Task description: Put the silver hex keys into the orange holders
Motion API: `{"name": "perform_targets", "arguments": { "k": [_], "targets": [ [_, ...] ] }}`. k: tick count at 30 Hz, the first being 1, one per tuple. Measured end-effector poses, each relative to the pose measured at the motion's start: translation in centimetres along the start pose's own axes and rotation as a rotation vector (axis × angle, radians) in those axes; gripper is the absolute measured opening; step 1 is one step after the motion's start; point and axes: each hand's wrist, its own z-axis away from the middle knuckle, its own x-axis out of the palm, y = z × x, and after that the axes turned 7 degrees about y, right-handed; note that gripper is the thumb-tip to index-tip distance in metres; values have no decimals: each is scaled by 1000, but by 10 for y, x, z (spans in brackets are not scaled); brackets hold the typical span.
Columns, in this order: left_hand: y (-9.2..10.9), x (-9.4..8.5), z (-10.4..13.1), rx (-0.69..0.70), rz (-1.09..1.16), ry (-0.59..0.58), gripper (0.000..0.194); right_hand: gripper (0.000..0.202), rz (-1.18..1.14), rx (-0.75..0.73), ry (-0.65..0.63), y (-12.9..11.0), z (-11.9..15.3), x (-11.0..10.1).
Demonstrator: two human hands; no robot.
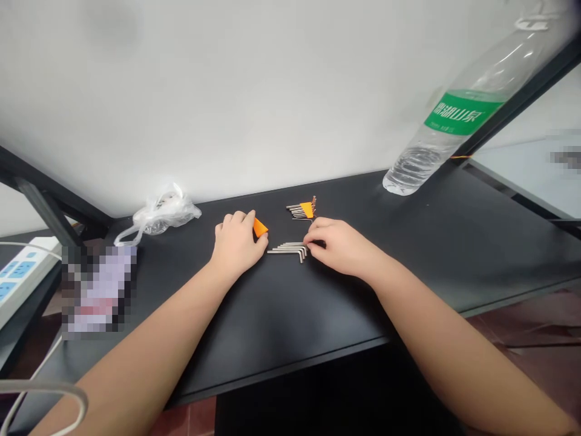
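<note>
Several loose L-shaped hex keys (285, 249) lie side by side on the black table, their bent ends to the right. My left hand (236, 241) rests to their left, with an orange plastic holder (260, 228) held between thumb and fingers. The thumb and fingertips of my right hand (330, 245) are pinched at the bent ends of the upper keys; whether a key is between them is hidden. Farther back, a second orange holder (307, 209) with several hex keys in it lies near the wall. A thin key (302, 219) lies just in front of it.
On the black table (290, 327), a tall water bottle (447, 121) with a green label stands at the back right. A crumpled clear plastic bag (166, 212) lies back left, beside a blurred object (100, 290). A white power strip (25, 272) and white cables are far left.
</note>
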Motion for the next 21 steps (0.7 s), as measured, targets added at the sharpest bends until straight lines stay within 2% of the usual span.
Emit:
{"name": "perform_targets", "arguments": {
  "k": [3, 5, 7, 9, 11, 15, 21],
  "targets": [
    [3, -3, 0, -9, 15, 12, 60, 24, -10, -17, -43, 3, 1, -4],
    [8, -9, 0, 32, 83, 49, 58, 26, -8, -37, -56, 3, 1, -5],
    [15, -17, 2, 158, 194, 42, 52, 27, -11, -54, -59, 3, 1, -5],
    [22, -24, 3, 346, 296, -44, 44, 26, -18, -56, -47, 4, 1, -5],
    [28, -28, 6, 456, 335, -117, 41, 24, -18, -39, -35, 6, 0, -4],
    [33, -29, 8, 466, 297, -156, 42, 22, -8, -19, -40, 11, -1, 0],
    [31, -19, 7, 492, 250, -175, 23, 21, -47, -35, -71, 12, -2, 3]
  ]
}}
